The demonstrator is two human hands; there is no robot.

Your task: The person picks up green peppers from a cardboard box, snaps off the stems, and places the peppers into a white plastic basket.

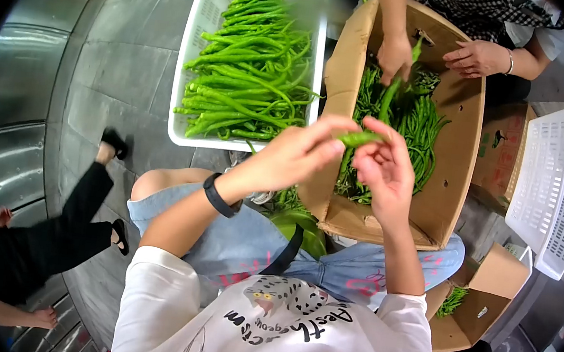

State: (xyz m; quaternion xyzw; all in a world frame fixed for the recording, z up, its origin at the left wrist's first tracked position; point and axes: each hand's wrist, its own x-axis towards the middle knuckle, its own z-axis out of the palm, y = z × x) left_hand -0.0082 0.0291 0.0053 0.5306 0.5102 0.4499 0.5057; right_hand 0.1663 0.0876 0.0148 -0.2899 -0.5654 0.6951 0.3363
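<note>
A short piece of green chili pepper (pixel 359 139) is held between my two hands in front of the cardboard box (pixel 353 66). My left hand (pixel 299 151), with a dark band on its wrist, pinches the pepper's left end. At its right end, the bent fingers of my right hand (pixel 388 171) close on it. Many green chili peppers (pixel 424 147) lie in the box beneath my hands. Left of the box, a white plastic basket (pixel 185 61) holds long green peppers (pixel 247 82) laid mostly side by side.
Across the box, another person's hand (pixel 394 57) reaches in near a pepper; their other hand (pixel 473 59) rests by the rim. A white crate (pixel 549 179) leans at right, near a smaller box (pixel 466 329). A green tub (pixel 303 230) sits between my knees. Someone walks at left.
</note>
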